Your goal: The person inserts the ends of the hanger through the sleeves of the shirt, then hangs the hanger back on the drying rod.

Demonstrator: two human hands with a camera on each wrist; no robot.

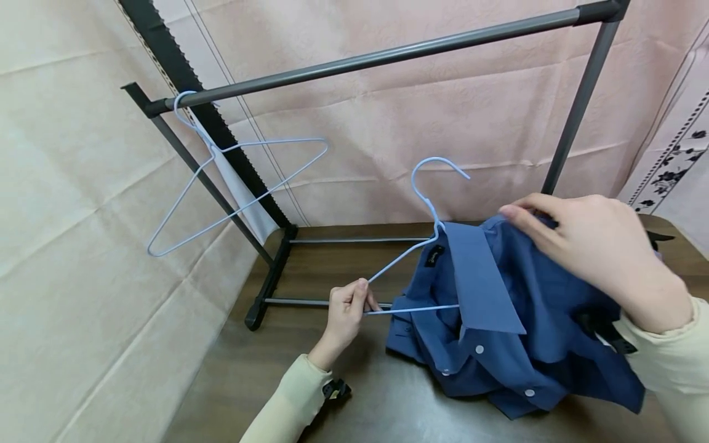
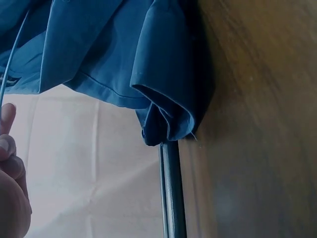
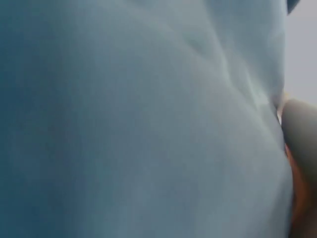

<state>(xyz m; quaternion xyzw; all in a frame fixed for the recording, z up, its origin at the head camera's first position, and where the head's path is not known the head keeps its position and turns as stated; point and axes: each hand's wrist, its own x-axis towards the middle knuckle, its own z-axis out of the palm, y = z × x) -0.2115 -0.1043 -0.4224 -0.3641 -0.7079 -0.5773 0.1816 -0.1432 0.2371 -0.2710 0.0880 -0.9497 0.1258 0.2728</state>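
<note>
In the head view my left hand [image 1: 346, 311] grips the left end of a light blue wire hanger [image 1: 401, 255]. The hanger's right part is hidden inside a blue button shirt [image 1: 487, 277], and its hook stands up beside the collar. My right hand [image 1: 598, 246] pinches the shirt near its far shoulder, thumb against the cloth. The left wrist view has the fingers of that hand [image 2: 10, 153] at the hanger wire, with the shirt [image 2: 99, 54] hanging beyond. Shirt cloth [image 3: 163, 124] fills most of the right wrist view.
A dark metal rack [image 1: 388, 56] stands on the wooden table [image 1: 244, 381]. Another light blue hanger [image 1: 277, 184] hangs at the left end of its top bar. Low crossbars [image 1: 299, 302] join the rack's feet. Pale cloth [image 1: 388, 123] covers the wall behind.
</note>
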